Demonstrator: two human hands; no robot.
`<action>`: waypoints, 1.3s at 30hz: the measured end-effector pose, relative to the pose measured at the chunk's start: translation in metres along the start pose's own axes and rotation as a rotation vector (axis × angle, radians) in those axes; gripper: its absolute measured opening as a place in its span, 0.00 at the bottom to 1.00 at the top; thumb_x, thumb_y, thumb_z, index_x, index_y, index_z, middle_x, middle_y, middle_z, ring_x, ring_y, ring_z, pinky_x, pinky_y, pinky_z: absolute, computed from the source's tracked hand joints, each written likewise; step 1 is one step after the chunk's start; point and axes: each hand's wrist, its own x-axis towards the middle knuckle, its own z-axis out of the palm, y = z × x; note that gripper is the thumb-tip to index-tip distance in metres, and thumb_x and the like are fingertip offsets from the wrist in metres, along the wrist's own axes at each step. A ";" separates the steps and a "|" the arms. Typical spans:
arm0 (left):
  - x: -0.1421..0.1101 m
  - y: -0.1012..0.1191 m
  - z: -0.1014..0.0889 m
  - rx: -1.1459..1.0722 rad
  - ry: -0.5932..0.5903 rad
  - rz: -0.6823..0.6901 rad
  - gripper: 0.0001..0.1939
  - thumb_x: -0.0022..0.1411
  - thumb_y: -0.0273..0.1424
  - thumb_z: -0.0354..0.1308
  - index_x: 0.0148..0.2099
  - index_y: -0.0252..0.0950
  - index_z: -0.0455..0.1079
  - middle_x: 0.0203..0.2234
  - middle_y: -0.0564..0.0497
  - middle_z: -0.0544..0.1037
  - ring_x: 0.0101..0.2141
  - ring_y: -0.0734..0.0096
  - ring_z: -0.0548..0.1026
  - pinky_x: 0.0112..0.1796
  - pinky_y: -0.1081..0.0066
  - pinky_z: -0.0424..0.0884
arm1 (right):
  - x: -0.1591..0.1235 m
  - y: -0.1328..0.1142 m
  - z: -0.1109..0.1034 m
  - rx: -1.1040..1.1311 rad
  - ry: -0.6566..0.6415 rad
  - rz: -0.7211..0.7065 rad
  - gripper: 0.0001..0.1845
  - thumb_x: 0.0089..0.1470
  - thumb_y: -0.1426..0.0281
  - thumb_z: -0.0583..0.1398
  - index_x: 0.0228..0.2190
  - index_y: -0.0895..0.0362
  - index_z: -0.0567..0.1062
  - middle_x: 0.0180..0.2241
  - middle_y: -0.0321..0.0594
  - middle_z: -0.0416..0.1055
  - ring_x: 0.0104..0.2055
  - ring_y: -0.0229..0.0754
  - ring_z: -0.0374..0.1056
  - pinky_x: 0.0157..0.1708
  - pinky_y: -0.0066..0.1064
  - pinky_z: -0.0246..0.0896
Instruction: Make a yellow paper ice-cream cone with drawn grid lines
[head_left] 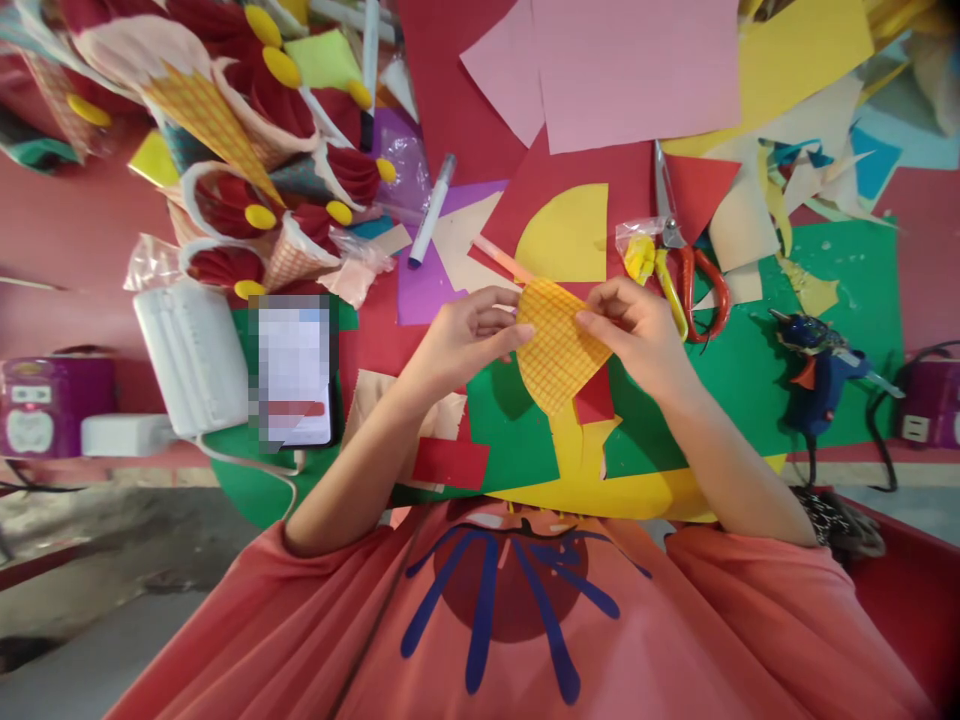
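Observation:
Both hands hold a yellow paper piece with an orange grid pattern (pixel 559 350), rolled into a cone shape above the table. My left hand (pixel 465 340) pinches its left edge with curled fingers. My right hand (pixel 637 325) grips its right edge, thumb on top. Under the cone lie green paper (pixel 517 420), a small red scrap (pixel 596 400) and yellow offcuts (pixel 577 450). A yellow quarter-circle of paper (pixel 566 240) lies just beyond the hands.
Scissors with red and yellow handles (pixel 686 270) lie right of the hands, a blue glue gun (pixel 817 365) farther right. Pink sheets (pixel 622 70) at the back. Finished paper flower cones (pixel 247 150) at back left, a marker (pixel 433 210), a phone (pixel 294 370), a white box (pixel 191 355).

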 end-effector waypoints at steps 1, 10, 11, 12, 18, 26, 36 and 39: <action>0.001 -0.002 0.000 -0.020 0.013 -0.012 0.17 0.52 0.42 0.66 0.37 0.35 0.71 0.27 0.52 0.78 0.26 0.73 0.77 0.24 0.78 0.72 | 0.001 0.002 0.003 0.023 -0.005 0.007 0.16 0.52 0.54 0.63 0.31 0.53 0.69 0.29 0.34 0.72 0.35 0.40 0.71 0.35 0.31 0.67; 0.010 -0.018 -0.013 0.013 0.229 0.032 0.06 0.54 0.32 0.58 0.29 0.39 0.63 0.17 0.59 0.68 0.14 0.82 0.63 0.14 0.79 0.58 | 0.001 0.012 0.008 0.016 0.162 -0.065 0.23 0.57 0.47 0.54 0.45 0.47 0.71 0.50 0.39 0.71 0.47 0.45 0.72 0.39 0.35 0.71; 0.010 -0.019 -0.013 0.024 0.252 0.036 0.05 0.55 0.31 0.57 0.30 0.39 0.63 0.17 0.59 0.67 0.13 0.83 0.63 0.14 0.79 0.57 | 0.001 0.012 0.007 0.012 0.197 -0.069 0.22 0.56 0.46 0.55 0.44 0.47 0.72 0.48 0.39 0.72 0.42 0.43 0.73 0.33 0.33 0.71; 0.010 -0.020 -0.013 0.027 0.274 0.042 0.05 0.55 0.31 0.57 0.30 0.39 0.63 0.18 0.60 0.68 0.12 0.83 0.62 0.13 0.79 0.56 | 0.000 0.013 0.006 0.014 0.216 -0.067 0.22 0.55 0.46 0.56 0.43 0.47 0.72 0.44 0.39 0.73 0.37 0.41 0.73 0.28 0.31 0.69; 0.009 -0.019 -0.009 -0.083 0.310 0.078 0.06 0.53 0.31 0.59 0.29 0.38 0.63 0.18 0.61 0.70 0.09 0.86 0.62 0.09 0.80 0.52 | -0.001 0.011 0.009 0.175 0.058 0.063 0.19 0.52 0.54 0.64 0.40 0.52 0.71 0.20 0.28 0.70 0.17 0.30 0.63 0.13 0.22 0.52; 0.008 -0.020 -0.005 -0.195 0.207 0.037 0.12 0.53 0.37 0.63 0.32 0.37 0.65 0.13 0.63 0.67 0.07 0.81 0.63 0.07 0.81 0.56 | 0.003 0.016 0.009 0.417 0.059 0.140 0.16 0.48 0.58 0.67 0.31 0.56 0.71 0.17 0.29 0.73 0.13 0.30 0.65 0.11 0.20 0.56; 0.004 -0.017 -0.005 -0.174 0.226 0.054 0.17 0.52 0.45 0.67 0.31 0.35 0.74 0.11 0.58 0.71 0.09 0.80 0.66 0.10 0.81 0.61 | 0.002 0.015 0.006 0.475 0.077 0.062 0.13 0.50 0.59 0.67 0.31 0.55 0.73 0.17 0.28 0.73 0.12 0.29 0.64 0.11 0.20 0.57; 0.003 -0.021 -0.006 -0.237 0.223 0.156 0.16 0.52 0.45 0.68 0.34 0.37 0.77 0.19 0.54 0.78 0.16 0.76 0.75 0.17 0.80 0.72 | 0.000 0.017 0.005 0.454 0.058 -0.026 0.11 0.52 0.60 0.66 0.33 0.54 0.74 0.24 0.31 0.77 0.19 0.32 0.71 0.17 0.22 0.65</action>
